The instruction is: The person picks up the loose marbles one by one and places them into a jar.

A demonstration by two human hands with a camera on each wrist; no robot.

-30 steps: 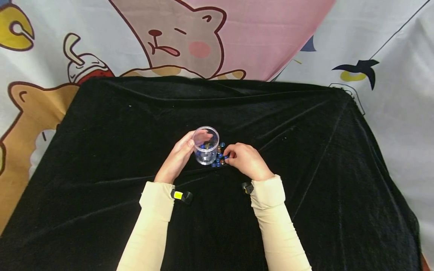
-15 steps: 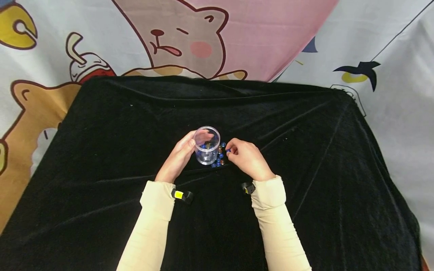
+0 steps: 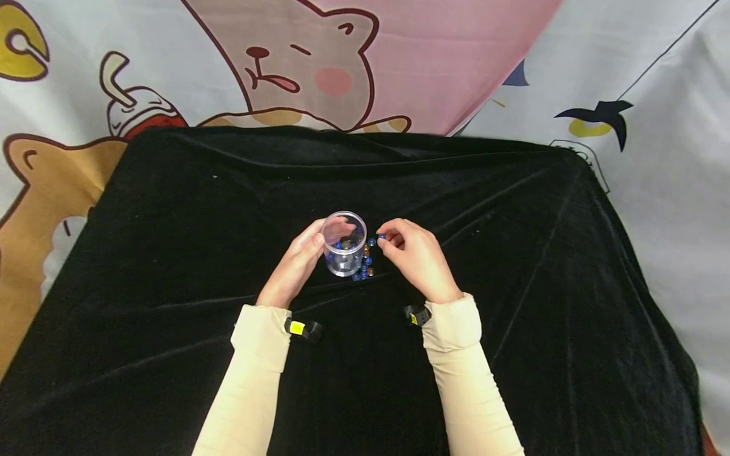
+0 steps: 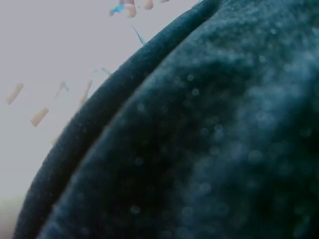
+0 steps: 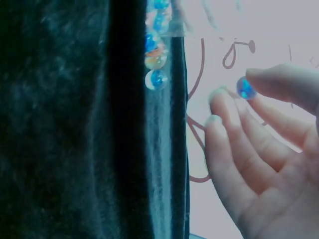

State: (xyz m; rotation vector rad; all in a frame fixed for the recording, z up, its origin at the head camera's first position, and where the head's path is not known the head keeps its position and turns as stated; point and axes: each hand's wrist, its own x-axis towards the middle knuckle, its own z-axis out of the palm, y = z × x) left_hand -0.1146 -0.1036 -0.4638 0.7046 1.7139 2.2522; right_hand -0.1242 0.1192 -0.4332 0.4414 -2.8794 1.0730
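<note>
The left hand, just left of the frame's centre, holds the cup with its thumb on the near side and its fingers round the far side. The cup is clear, its mouth up, and blue and amber marbles show through its wall. Right of centre, the right hand pinches one blue marble between thumb and index finger, just beside the cup and apart from it; in the right wrist view its other fingers curve below with spaces between them. A cluster of loose marbles, blue and amber, lies on the black cloth along the cup's right side. Pale sleeves run down to the lower edge, with a dark band at each wrist. A printed backdrop fills the top. The left wrist view is mostly blurred cloth.
</note>
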